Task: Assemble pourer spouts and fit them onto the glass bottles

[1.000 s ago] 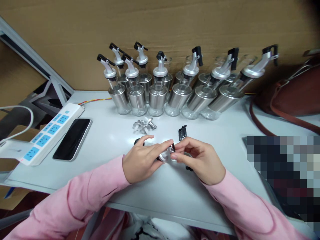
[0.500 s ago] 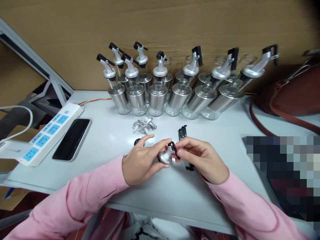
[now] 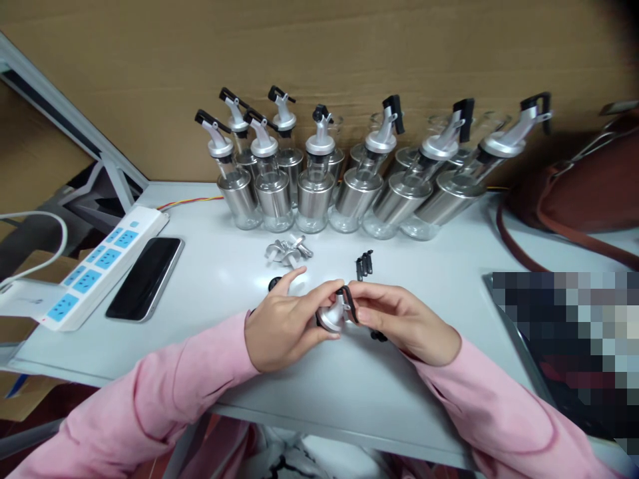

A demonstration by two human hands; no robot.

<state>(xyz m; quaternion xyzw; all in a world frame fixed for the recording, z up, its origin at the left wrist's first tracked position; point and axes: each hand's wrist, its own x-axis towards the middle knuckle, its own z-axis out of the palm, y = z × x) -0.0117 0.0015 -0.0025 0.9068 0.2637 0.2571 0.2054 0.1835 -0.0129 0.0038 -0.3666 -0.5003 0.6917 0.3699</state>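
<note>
Near the front middle of the table, my left hand (image 3: 287, 326) grips a silver pourer spout (image 3: 329, 318) by its round base, index finger at the top. My right hand (image 3: 407, 322) pinches the black lever (image 3: 349, 305) at the spout's tip, thumb and fingers closed around it. The lever sits against the spout; whether it is fastened cannot be made out. Behind my hands lie loose silver spout parts (image 3: 287, 253) and several small black levers (image 3: 365, 264). Small black pieces (image 3: 379, 336) lie partly behind my right hand. Another black part (image 3: 274, 284) shows behind my left hand.
A row of glass and steel bottles with pourers (image 3: 314, 193) lines the back, against a cardboard wall (image 3: 319, 53). To the left are a power strip (image 3: 100, 266) and a phone (image 3: 144, 279). A brown bag (image 3: 589, 179) stands at the right.
My right hand has shifted slightly down and turned, its fingers closer about the lever. My left hand keeps its grip on the pourer spout, nearly still.
</note>
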